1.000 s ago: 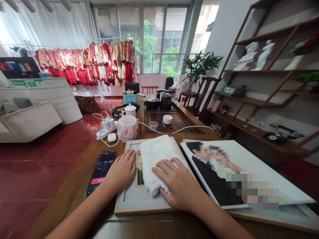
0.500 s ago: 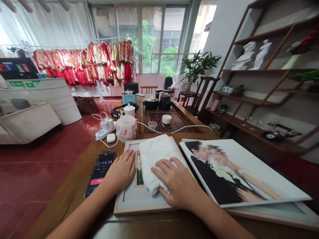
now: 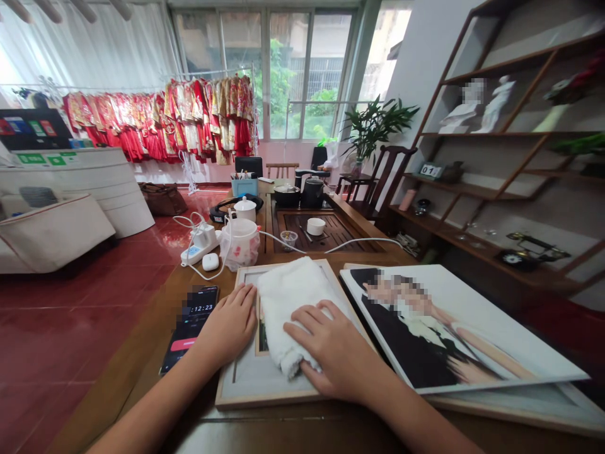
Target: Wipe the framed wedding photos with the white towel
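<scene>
A folded white towel [image 3: 295,306] lies on a picture frame [image 3: 255,394] with a pale wooden border, covering most of a small picture in its middle. My right hand [image 3: 333,350] presses on the towel's near right part, fingers bent over it and thumb at its near edge. On the left side of the same frame rests my left hand [image 3: 234,318], its fingers laid out flat with nothing in them. Close by my left forearm is a phone [image 3: 189,331] showing a running timer, partly hidden by the arm.
To the right, a large photo panel [image 3: 454,328] overlaps another frame [image 3: 534,407]. Beyond the frame stand a power strip [image 3: 193,253], a white earbud case [image 3: 210,261], a bagged white container [image 3: 241,243] and a tea tray [image 3: 340,221] with a white cup [image 3: 316,226]. A white cable crosses there.
The towel and my right hand have shifted slightly left across the frame, covering more of the small picture. My left hand stays in place.
</scene>
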The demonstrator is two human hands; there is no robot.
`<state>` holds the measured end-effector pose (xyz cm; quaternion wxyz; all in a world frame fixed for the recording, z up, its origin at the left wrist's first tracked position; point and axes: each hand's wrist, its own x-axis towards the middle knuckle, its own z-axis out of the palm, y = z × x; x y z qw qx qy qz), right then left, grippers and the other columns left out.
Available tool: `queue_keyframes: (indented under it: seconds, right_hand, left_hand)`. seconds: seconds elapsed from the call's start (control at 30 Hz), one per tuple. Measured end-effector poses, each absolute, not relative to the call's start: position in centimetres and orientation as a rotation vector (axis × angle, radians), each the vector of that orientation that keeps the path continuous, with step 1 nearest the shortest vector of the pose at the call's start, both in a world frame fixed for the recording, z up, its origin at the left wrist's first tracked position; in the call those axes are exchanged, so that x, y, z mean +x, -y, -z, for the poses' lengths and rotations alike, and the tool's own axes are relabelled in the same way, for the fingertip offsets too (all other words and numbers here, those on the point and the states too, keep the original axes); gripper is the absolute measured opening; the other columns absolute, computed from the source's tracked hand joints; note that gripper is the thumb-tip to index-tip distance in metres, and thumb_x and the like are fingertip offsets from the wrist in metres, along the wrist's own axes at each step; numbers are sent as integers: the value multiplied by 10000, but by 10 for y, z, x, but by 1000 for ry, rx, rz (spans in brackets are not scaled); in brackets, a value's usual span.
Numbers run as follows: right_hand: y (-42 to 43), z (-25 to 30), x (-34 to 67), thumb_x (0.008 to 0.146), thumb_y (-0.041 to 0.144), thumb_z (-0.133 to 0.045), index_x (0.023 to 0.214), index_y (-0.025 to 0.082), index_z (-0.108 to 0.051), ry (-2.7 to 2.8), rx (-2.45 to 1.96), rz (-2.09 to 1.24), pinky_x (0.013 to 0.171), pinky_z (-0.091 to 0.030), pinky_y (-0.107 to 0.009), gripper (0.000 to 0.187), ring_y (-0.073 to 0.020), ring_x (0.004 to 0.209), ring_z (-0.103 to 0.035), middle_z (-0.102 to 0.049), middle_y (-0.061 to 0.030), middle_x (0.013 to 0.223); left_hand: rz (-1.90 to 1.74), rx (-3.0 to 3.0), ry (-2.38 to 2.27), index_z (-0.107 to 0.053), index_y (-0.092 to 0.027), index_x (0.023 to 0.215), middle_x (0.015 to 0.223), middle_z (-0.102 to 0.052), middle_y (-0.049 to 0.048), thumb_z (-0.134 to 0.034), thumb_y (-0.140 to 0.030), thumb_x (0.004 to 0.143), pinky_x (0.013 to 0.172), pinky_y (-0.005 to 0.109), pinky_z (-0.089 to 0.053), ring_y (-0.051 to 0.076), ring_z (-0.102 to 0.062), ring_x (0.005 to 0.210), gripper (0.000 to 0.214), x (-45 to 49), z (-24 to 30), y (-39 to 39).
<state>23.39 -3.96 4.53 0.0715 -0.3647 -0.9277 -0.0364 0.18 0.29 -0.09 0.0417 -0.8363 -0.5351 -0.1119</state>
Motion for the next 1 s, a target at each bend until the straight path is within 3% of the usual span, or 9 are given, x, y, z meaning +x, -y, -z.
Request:
queue_keyframes:
  seconds: [0.13, 0.4, 0.67, 1.0]
  right_hand:
    - [38, -43, 234, 817, 336, -601, 1171, 198, -550, 2756, -1167, 168, 976, -283, -491, 384, -296, 1085, -502, -590, -124, 1189]
    - [41, -46, 236, 850, 388, -563, 1216, 204, -517, 2866, -909, 69, 1004, -257, -488, 412, -287, 1114, -484, -580, -107, 1209]
    - [40, -42, 232, 842, 337, -581, 1201, 215, -534, 2728, -1220, 151, 1002, -256, -507, 382, -300, 1118, -491, -581, -121, 1212]
    - [40, -44, 236, 844, 379, -583, 1215, 235, -523, 2813, -1017, 44, 1008, -260, -485, 403, -280, 1141, -483, -578, -97, 1222]
  left_hand:
    - [338, -2573, 1658, -453, -87, 1406, 1463, -457, 145, -323, -247, 975, 1109, 440, -364, 261, -374, 1388, 478, 2, 0, -3]
    - [300, -2581, 1630, -505, -114, 1357, 1436, -490, 138, -315, -243, 984, 1080, 429, -392, 264, -368, 1391, 439, 4, -2, -4]
    - [293, -2565, 1661, -440, -83, 1413, 1472, -446, 141, -313, -250, 982, 1099, 424, -370, 260, -374, 1386, 479, 2, 0, -3]
    - [273, -2568, 1636, -498, -109, 1364, 1450, -475, 137, -336, -242, 986, 1092, 431, -379, 268, -364, 1392, 432, 5, -2, -4]
